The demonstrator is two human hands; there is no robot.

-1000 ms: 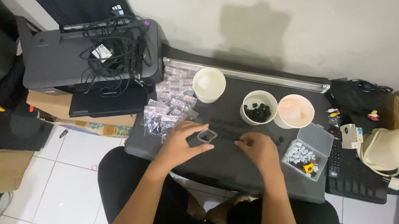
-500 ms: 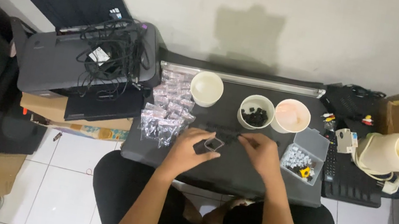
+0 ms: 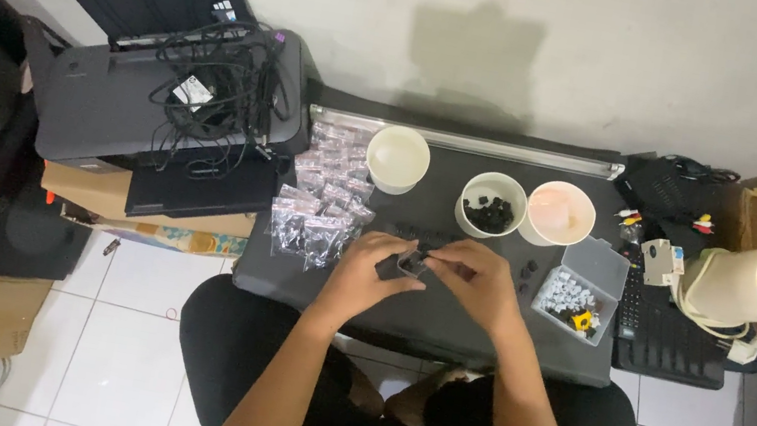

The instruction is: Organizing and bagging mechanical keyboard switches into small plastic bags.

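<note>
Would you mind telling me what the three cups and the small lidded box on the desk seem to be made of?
The three cups look like matte paper, judging by their rolled rims and cream walls. The small lidded box looks like clear glossy plastic, since its contents show through.

Both hands — left (image 3: 366,277), right (image 3: 478,285) — meet at centre, fingers curled, forearms converging.

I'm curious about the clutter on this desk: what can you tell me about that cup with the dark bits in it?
The middle cup is a round, off-white paper-looking cup, standing upright and open on the dark table. It holds a small heap of black pieces, too small to identify. It stands between an empty cream cup and a pinkish cup, which looks to touch it. No hand touches it.
</note>
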